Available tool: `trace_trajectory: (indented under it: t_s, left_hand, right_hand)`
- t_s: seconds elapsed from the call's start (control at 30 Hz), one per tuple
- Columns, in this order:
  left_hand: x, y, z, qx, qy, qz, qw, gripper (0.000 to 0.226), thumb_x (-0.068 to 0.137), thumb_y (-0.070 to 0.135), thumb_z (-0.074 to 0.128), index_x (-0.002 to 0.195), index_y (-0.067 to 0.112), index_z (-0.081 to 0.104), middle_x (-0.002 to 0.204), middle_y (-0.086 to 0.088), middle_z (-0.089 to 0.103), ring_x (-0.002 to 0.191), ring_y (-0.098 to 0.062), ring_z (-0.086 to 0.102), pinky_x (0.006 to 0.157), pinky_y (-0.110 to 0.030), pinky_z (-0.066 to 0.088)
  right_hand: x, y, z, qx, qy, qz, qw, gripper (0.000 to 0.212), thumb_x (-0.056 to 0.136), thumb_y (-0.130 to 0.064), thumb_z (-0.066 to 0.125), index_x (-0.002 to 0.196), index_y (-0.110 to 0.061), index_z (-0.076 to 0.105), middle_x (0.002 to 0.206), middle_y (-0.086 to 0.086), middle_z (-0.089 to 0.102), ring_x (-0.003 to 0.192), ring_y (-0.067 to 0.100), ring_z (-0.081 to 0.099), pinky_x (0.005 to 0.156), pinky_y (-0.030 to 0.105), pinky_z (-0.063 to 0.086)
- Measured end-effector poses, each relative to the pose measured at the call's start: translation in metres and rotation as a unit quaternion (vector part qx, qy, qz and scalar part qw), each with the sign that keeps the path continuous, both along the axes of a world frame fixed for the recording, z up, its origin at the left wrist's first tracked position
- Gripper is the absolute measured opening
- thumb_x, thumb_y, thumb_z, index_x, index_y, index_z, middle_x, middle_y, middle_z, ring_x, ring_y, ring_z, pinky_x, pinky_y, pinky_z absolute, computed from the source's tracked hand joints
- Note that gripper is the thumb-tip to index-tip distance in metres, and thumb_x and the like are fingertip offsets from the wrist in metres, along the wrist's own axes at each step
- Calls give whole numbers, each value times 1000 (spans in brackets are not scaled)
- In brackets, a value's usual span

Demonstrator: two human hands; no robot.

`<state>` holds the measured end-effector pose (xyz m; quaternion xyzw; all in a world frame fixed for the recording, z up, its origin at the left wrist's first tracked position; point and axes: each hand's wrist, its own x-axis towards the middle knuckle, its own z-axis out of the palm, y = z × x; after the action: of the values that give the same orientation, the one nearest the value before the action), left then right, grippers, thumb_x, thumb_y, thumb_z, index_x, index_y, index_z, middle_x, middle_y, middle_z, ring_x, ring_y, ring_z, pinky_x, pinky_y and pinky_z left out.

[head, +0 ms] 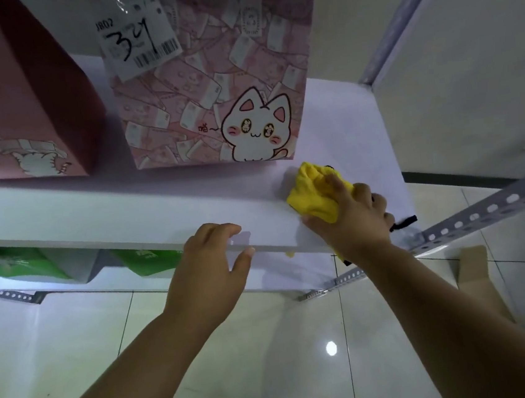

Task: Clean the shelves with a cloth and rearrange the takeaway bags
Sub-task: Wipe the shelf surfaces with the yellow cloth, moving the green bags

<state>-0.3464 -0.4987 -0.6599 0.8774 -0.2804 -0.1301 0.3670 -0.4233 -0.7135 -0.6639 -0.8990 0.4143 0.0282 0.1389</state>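
1. The right hand has its fingers curled over the bunched yellow cloth. It presses the cloth onto the shelf at the right end, just in front of the near right corner of the cat bag.
2. The left hand holds the shelf's near edge, with fingers bent on top and the thumb at the front face. That grip looks well placed to steady the board against the wiping pressure.
3. The step in hand appears to be wiping the bare strip in front of the bags. Long strokes along the edge, right to left, would likely serve better than scrubbing one spot.
4. The cloth is wadded. Spreading it flatter under the palm would cover more board on each pass.
5. The cloth lies just beside the cat bag. The wipe should stop short of it, since a shove could tip it toward the pink bag on its left.
6. The board beneath both bags can probably be reached only by lifting them aside first.
7. The green bags sit on the shelf below, near left, for a later pass.
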Motion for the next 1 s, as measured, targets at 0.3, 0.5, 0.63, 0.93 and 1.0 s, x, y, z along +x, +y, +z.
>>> trace_trajectory:
  t_s: [0.3, 0.5, 0.63, 0.93, 1.0]
  left_hand:
    - [-5, 42, -5, 10, -12, 1, 1000, 34, 88, 33, 57, 121, 23, 55, 122, 11, 48, 116, -10, 43, 85, -20, 35]
    - [6, 112, -13, 40, 4, 16, 999, 33, 88, 35, 58, 119, 23, 57, 120, 8, 51, 101, -16, 50, 78, -23, 40]
    - [25, 176, -11, 55, 12, 38, 998, 32, 88, 36, 58, 117, 24, 58, 118, 9, 52, 90, -15, 50, 79, -23, 41]
    - [99, 345, 4, 104, -21, 94, 990, 29, 89, 36, 57, 115, 24, 60, 116, 8, 55, 100, -15, 51, 78, -22, 37]
    - [119, 379, 10, 121, -30, 105, 987, 29, 90, 37, 55, 116, 25, 59, 117, 8, 54, 104, -15, 50, 80, -21, 37]
  right_hand:
    - [-7, 55, -13, -112, -140, -35, 983, 55, 63, -41, 63, 116, -28, 59, 97, 10, 55, 92, 39, 52, 79, 43, 42]
    - [-4, 133, -2, 14, -169, 12, 985, 53, 67, -29, 73, 117, -31, 58, 94, -1, 46, 89, 33, 56, 76, 39, 48]
    - [20, 199, 1, 66, -190, 63, 978, 56, 66, -25, 78, 119, -27, 60, 103, 5, 55, 95, 32, 57, 80, 38, 48]
    - [122, 351, 6, 98, -231, 148, 957, 57, 57, -39, 65, 109, -16, 68, 99, 9, 66, 93, 27, 60, 79, 20, 38]
    - [146, 380, 11, 153, -207, 152, 954, 67, 55, -54, 56, 116, -26, 63, 105, 0, 59, 99, 13, 51, 78, 16, 31]
